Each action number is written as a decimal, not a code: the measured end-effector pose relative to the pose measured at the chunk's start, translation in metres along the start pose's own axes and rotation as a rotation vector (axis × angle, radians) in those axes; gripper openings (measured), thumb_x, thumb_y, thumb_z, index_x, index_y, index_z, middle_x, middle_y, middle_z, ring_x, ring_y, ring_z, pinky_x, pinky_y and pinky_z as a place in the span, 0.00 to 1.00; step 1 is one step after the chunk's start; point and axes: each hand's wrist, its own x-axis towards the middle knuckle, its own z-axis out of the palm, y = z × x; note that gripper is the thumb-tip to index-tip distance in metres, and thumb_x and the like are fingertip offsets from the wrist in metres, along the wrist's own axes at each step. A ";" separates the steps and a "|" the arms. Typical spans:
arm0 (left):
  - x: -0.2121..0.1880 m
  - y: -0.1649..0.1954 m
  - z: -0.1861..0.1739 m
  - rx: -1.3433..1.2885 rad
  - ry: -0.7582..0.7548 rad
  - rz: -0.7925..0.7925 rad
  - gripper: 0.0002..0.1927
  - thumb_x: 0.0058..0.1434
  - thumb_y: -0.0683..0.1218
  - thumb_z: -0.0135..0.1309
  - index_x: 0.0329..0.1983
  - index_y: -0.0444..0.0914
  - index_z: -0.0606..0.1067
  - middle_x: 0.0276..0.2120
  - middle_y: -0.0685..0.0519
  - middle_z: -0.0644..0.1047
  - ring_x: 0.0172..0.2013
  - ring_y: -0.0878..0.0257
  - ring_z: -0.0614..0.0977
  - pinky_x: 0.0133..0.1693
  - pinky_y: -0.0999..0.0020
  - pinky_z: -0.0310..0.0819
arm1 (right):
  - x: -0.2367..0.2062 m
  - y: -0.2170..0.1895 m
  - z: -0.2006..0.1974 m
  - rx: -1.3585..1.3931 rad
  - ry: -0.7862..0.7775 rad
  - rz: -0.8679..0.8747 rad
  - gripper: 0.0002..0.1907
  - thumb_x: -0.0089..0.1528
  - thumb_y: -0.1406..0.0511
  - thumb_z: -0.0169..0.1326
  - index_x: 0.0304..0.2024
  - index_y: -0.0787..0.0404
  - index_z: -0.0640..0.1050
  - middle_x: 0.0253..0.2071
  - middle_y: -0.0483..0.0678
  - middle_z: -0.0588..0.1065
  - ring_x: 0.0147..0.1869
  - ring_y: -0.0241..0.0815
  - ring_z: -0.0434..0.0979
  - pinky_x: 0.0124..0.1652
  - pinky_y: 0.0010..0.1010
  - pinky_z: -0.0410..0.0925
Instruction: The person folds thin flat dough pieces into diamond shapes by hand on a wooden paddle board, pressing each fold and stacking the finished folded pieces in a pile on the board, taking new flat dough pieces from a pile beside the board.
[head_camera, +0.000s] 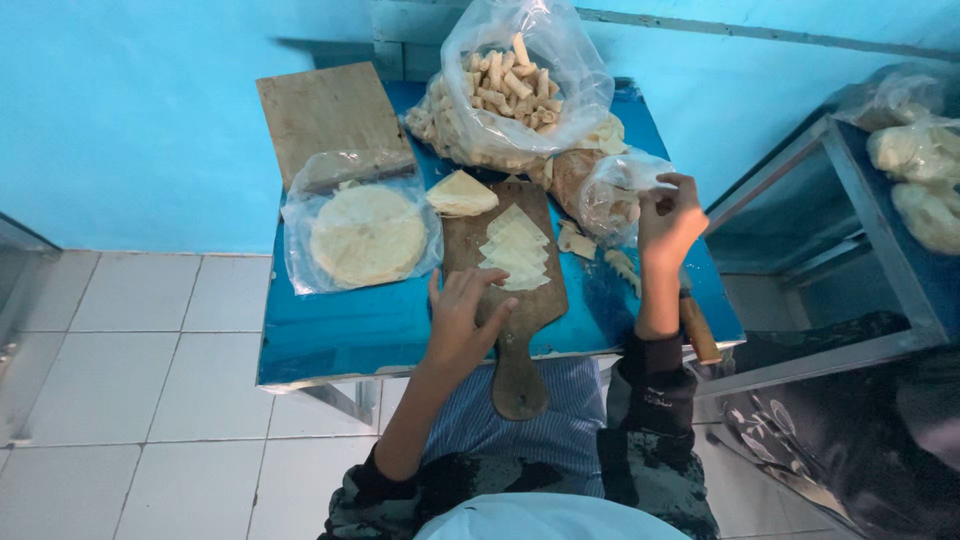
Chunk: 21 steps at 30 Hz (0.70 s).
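My left hand (462, 318) lies with fingers spread on the wooden paddle board (522, 320), its fingertips touching the near end of a fanned row of pale triangular wrapper pieces (516, 250). My right hand (668, 222) is raised over the right side of the blue table (340, 330), fingers pinched at the rim of a small clear plastic bag (610, 195) with brownish filling inside. Whether the fingers hold filling is hidden. A folded stack of wrappers (460, 193) lies beside the board's far end.
A clear bag with round flat wrappers (366, 235) lies at the left. A second wooden board (330, 115) leans behind it. A large open bag of rolled pieces (510, 85) stands at the back. A wooden handle (698, 328) sticks over the right edge. A metal shelf (880, 190) carries bagged dough.
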 end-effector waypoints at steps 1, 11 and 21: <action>-0.001 -0.002 0.001 0.008 0.005 -0.002 0.15 0.64 0.50 0.58 0.52 0.42 0.75 0.47 0.53 0.78 0.55 0.53 0.77 0.69 0.34 0.44 | -0.001 -0.003 0.000 0.018 -0.040 -0.013 0.14 0.60 0.76 0.63 0.47 0.67 0.76 0.33 0.54 0.82 0.33 0.41 0.83 0.34 0.30 0.73; 0.003 -0.022 0.024 0.487 0.086 -0.134 0.21 0.64 0.54 0.57 0.56 0.39 0.75 0.52 0.47 0.72 0.57 0.46 0.69 0.62 0.26 0.44 | -0.004 0.004 0.004 0.219 -0.168 0.019 0.20 0.63 0.81 0.57 0.55 0.67 0.69 0.36 0.56 0.82 0.36 0.42 0.86 0.33 0.28 0.75; 0.016 -0.016 0.023 0.572 0.030 -0.151 0.14 0.59 0.50 0.59 0.47 0.42 0.75 0.46 0.49 0.71 0.53 0.48 0.70 0.59 0.26 0.48 | -0.005 0.037 -0.017 0.275 0.111 0.164 0.20 0.62 0.81 0.57 0.54 0.68 0.69 0.32 0.56 0.81 0.34 0.39 0.85 0.34 0.27 0.76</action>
